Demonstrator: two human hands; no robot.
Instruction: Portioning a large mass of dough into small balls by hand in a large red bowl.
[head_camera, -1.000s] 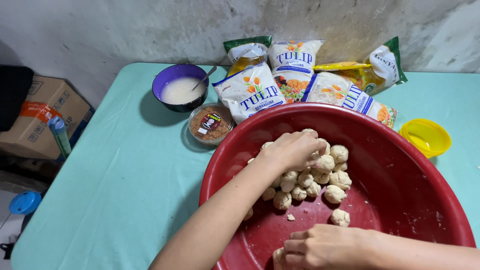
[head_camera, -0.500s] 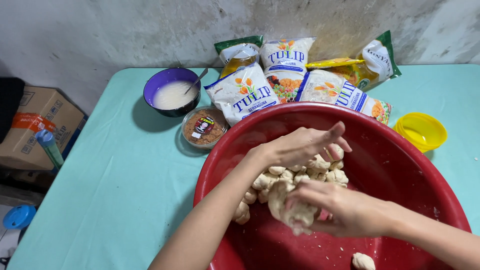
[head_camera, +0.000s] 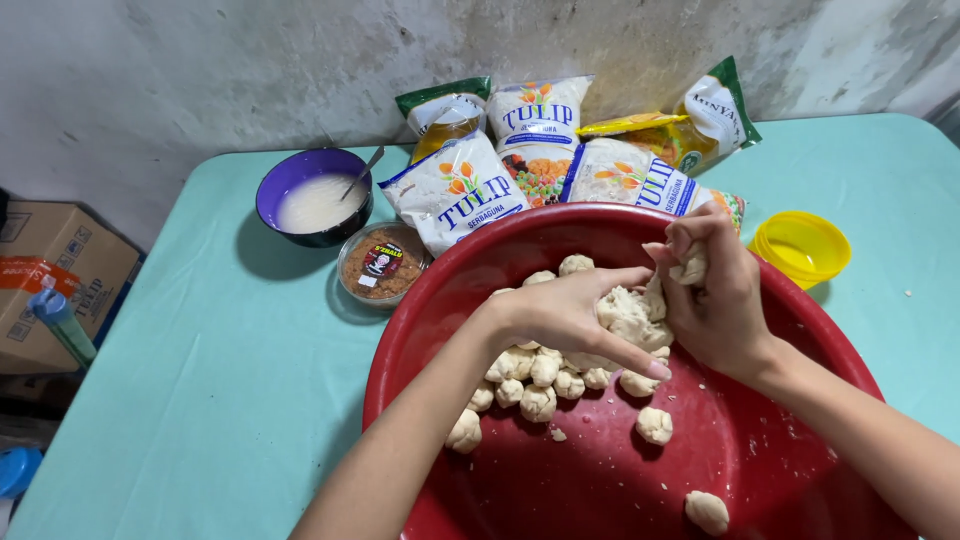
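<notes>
A big red basin (head_camera: 480, 270) sits in front of me with several small pale dough balls (head_camera: 535, 385) clustered in its middle and one stray ball (head_camera: 707, 511) near the front. My left hand (head_camera: 570, 315) reaches in from the lower left and cups a larger lump of dough (head_camera: 628, 312) held above the pile. My right hand (head_camera: 712, 290) comes from the lower right and pinches the same lump, with a bit of dough between its fingertips.
Behind the basin stand several white flour bags (head_camera: 455, 190), an oil pouch (head_camera: 700, 125), a purple bowl (head_camera: 315, 195) of white liquid with a spoon, a small clear tub (head_camera: 382, 262) of brown paste and a yellow lid (head_camera: 800, 245). A cardboard box (head_camera: 45, 280) sits left of the teal table (head_camera: 200, 380).
My right hand rose from the basin's front to the lump by the far right rim. My left hand lifted off the pile and now cups that lump. The camera view shifted right.
</notes>
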